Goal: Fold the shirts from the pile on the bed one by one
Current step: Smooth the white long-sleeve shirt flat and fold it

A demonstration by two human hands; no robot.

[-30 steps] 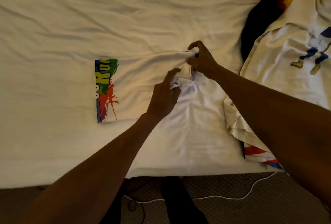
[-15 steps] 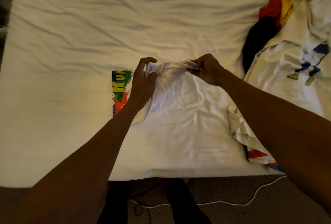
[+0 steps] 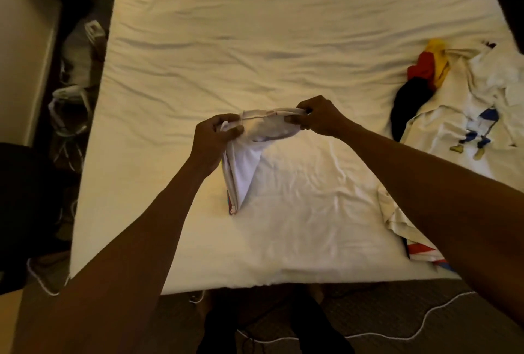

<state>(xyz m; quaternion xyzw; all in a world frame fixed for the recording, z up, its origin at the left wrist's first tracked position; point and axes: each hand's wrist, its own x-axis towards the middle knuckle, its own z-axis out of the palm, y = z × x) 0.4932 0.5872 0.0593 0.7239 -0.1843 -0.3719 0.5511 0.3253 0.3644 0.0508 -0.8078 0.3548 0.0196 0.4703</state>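
White shirt between left hand and right hand, both hands in a curled-finger pinch on its top edge.

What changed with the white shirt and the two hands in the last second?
The white shirt lay flat on the bed with its coloured print showing; now it is lifted and hangs folded, with only a sliver of print visible. The left hand shifted left along the edge, away from the right hand, which kept its pinch. The pile of shirts on the right stayed put.
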